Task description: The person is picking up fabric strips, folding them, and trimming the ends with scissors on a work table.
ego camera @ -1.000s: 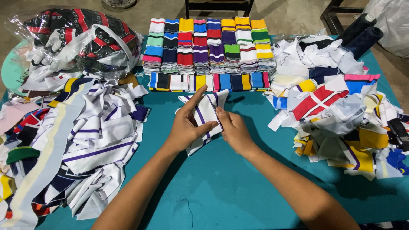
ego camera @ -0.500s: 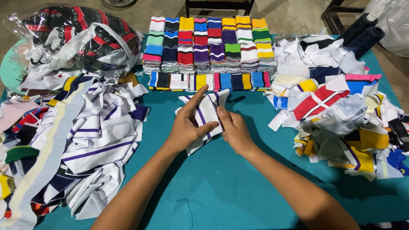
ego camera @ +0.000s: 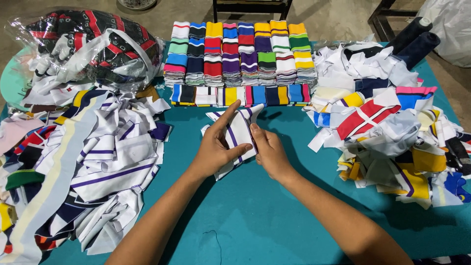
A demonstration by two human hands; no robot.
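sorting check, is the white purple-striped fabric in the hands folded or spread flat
Folded: the white purple-striped fabric is bunched in layers between the left hand and right hand.

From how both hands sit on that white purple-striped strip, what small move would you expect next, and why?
Probably squaring the strip's edges together and pressing it flat. Both the left hand and the right hand pinch the white purple-striped strip on the teal table, and its upper end still fans out unevenly. Neatly folded stacks sit just behind it.
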